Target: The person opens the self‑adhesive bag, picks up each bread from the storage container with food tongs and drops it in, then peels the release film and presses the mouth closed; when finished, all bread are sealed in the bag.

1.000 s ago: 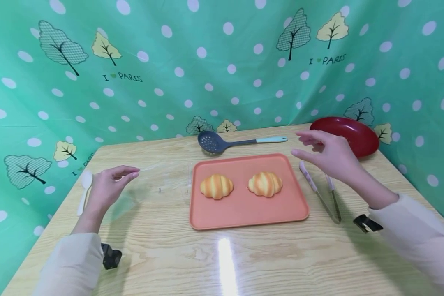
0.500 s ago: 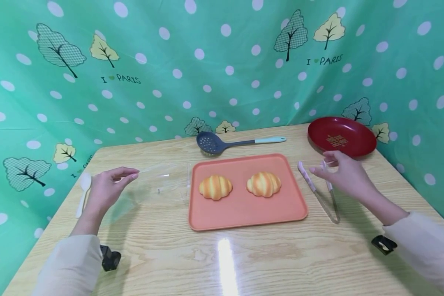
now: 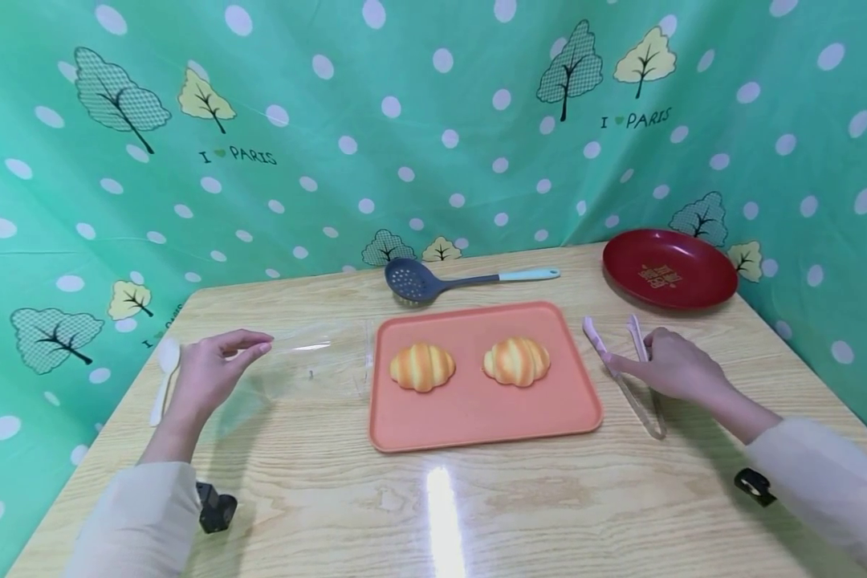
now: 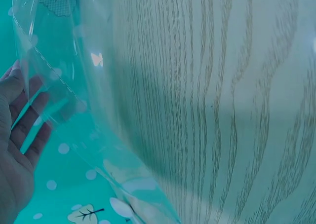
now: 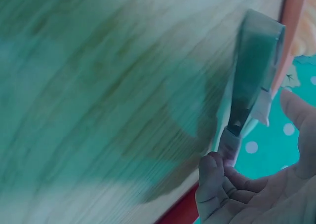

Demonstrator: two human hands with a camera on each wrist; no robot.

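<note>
A clear plastic bag [image 3: 311, 361] hangs from my left hand [image 3: 209, 373], pinched between thumb and fingers. The bag's far end reaches the left side of a pink tray [image 3: 477, 421]. Two croissant-shaped breads [image 3: 422, 367] lie apart on that tray. To its right, metal tongs [image 3: 650, 419] with pale purple handles lie spread on the table. My right hand [image 3: 682, 369] is over them, thumb toward the left arm and fingers at the right arm. In the right wrist view the bent fingers [image 5: 212, 177] are at a handle, while the thumb stands apart from the tongs.
A dark blue slotted spoon [image 3: 415, 281] with a light blue handle lies behind the tray. At the back right stands a red plate [image 3: 672, 269]. A white spoon [image 3: 164, 373] lies beyond my left hand. A patterned green cloth [image 3: 405, 144] hangs behind the table.
My right hand has come down and toward me, from near the red plate to the tongs. The left hand stays in place with the bag.
</note>
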